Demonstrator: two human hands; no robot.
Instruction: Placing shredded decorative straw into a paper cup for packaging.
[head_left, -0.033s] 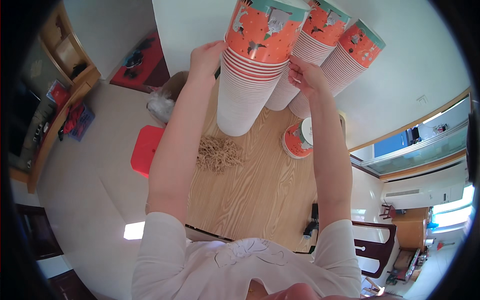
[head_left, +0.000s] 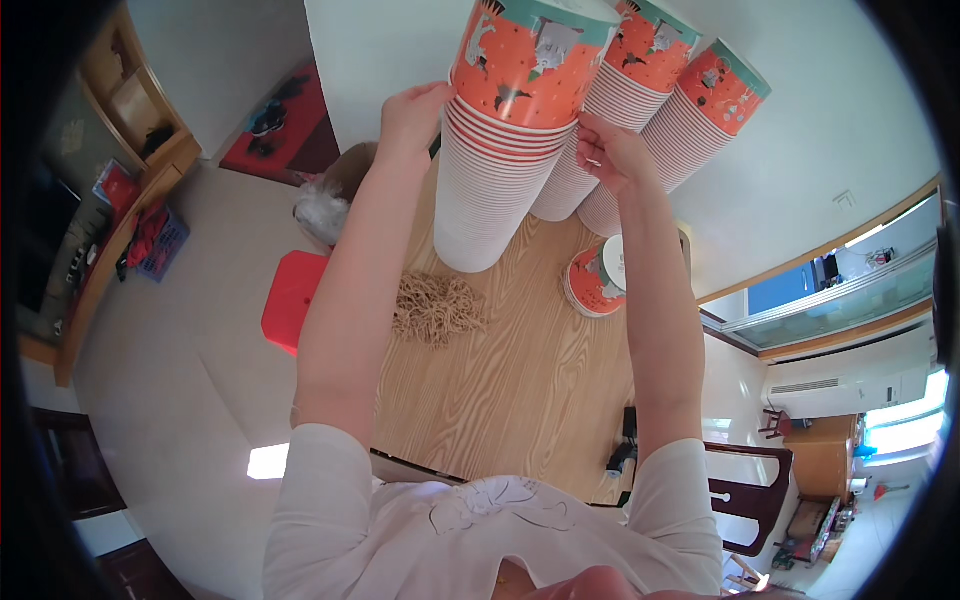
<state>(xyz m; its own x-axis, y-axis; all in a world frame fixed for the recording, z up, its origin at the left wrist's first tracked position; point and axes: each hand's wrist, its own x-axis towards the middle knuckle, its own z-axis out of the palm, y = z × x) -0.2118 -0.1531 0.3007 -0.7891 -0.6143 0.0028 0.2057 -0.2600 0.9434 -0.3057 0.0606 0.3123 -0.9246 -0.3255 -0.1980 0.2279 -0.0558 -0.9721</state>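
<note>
A tall stack of nested paper tubs (head_left: 495,180) stands on the wood-grained bench (head_left: 500,400), its top tub orange and green. The left hand (head_left: 413,120) has its fingertips at the stack's left edge; the right hand (head_left: 613,152), fingers bent, is at its right edge. Right of and behind that stack stand a second stack (head_left: 632,95) and a third stack (head_left: 708,125). Near its base lies a tangle of tan strands (head_left: 437,310); to its lower right sit short orange tubs (head_left: 590,285); to its lower left is a red object (head_left: 290,295).
</note>
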